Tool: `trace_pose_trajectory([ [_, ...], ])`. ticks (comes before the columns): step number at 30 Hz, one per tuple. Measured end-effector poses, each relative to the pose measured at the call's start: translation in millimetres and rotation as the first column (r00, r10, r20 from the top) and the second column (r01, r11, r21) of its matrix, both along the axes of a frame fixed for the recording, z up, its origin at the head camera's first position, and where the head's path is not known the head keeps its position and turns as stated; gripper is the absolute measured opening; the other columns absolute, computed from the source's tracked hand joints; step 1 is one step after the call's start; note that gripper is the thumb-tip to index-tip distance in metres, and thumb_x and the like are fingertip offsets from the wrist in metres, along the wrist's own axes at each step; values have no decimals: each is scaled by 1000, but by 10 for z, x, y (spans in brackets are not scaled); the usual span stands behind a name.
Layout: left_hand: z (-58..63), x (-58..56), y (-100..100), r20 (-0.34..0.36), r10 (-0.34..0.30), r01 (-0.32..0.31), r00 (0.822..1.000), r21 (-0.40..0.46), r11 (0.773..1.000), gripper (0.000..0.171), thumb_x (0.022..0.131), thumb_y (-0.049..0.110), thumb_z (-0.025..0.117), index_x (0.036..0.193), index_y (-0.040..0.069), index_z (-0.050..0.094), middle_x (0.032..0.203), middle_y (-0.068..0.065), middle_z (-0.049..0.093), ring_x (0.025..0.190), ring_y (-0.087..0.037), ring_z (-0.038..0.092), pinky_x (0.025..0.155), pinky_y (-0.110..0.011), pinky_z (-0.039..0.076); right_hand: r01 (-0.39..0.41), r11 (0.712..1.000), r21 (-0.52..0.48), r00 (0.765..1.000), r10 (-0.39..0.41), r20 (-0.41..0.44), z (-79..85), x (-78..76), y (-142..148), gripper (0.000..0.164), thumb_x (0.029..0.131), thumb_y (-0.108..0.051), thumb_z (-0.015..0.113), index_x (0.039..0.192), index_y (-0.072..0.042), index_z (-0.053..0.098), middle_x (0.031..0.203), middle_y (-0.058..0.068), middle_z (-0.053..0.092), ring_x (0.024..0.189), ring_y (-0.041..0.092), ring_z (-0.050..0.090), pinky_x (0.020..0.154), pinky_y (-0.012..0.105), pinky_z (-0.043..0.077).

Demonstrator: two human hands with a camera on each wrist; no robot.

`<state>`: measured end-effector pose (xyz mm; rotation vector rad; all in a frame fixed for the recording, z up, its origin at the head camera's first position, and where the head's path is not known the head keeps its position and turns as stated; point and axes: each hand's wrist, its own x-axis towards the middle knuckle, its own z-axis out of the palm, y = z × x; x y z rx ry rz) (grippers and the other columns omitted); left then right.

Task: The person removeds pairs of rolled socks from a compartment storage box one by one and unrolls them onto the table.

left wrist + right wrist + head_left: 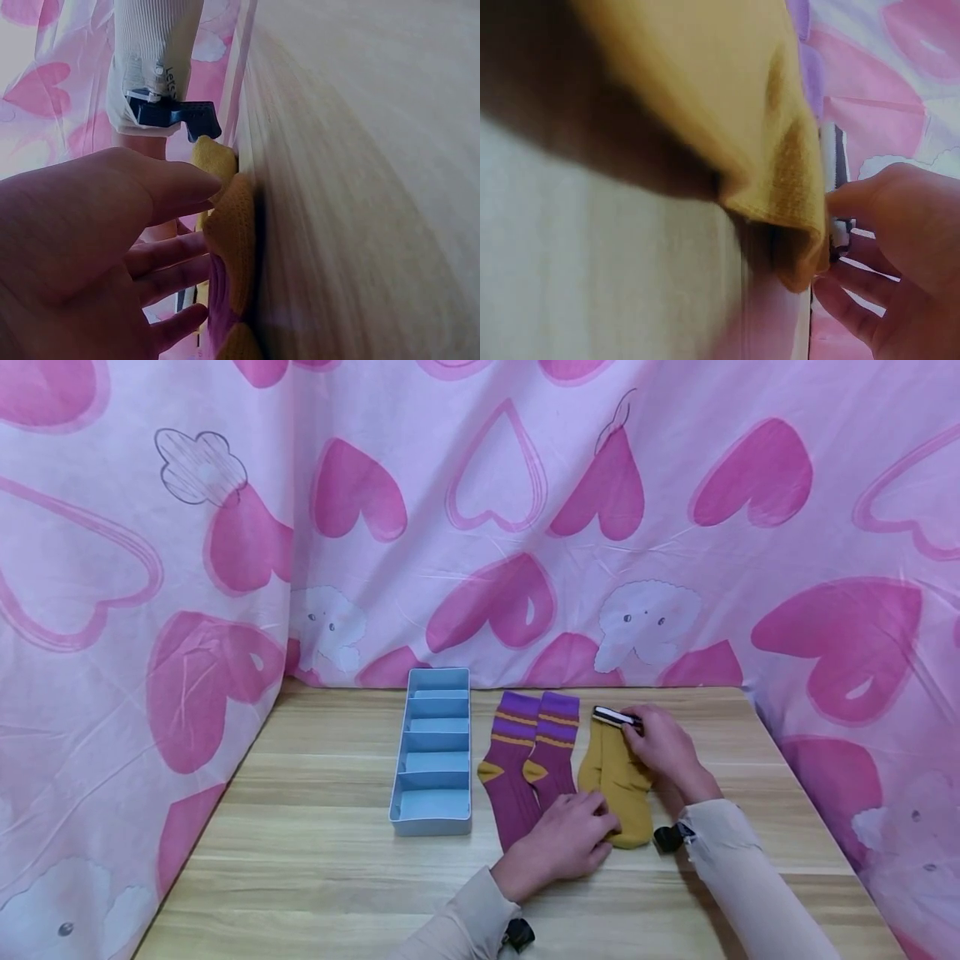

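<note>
A pair of mustard-yellow socks (626, 793) lies on the right of the table, its black-and-white striped cuff (613, 717) turned over at the far end. My right hand (663, 747) pinches that cuff between thumb and fingers; the right wrist view shows the striped edge (838, 161) at the thumb. With relaxed fingers, my left hand (562, 839) lies across the near end of the maroon socks (513, 777), fingertips at the yellow socks' toe end. Purple and yellow bands mark the maroon cuffs. The left hand hides part of their toes.
A light-blue box (431, 827) with several compartments in a row stands left of the maroon socks. Pink heart-patterned cloth (495, 552) hangs behind the wooden table (315, 843) and along both sides. Each wrist wears a small black camera.
</note>
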<state>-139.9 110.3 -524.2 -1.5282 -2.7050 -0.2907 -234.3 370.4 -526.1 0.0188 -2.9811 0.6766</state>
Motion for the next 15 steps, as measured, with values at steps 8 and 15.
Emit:
trace_pose_trajectory([
  [8, 51, 32, -7, -15, -5, 5, 1000, -5, 1000, 20, 106, 37, 67, 123, 35, 76, 118, 11, 63, 109, -5, 59, 100, -27, 53, 17, 1000, 13, 1000, -17, 12, 17, -48, 45, 23, 108, -24, 64, 126, -11, 66, 111, 18, 74, 83, 29, 62, 69, 42, 50],
  [15, 78, 38, -13, 24, -43, 43, 999, -8, 999, 19, 106, 37, 67, 123, 35, 77, 116, 11, 63, 105, -4, 59, 99, -26, 52, -12, 999, 34, 999, 11, 31, 25, -65, 42, 28, 100, -22, 75, 123, -6, 70, 113, 18, 71, 91, 31, 64, 76, 47, 55],
])
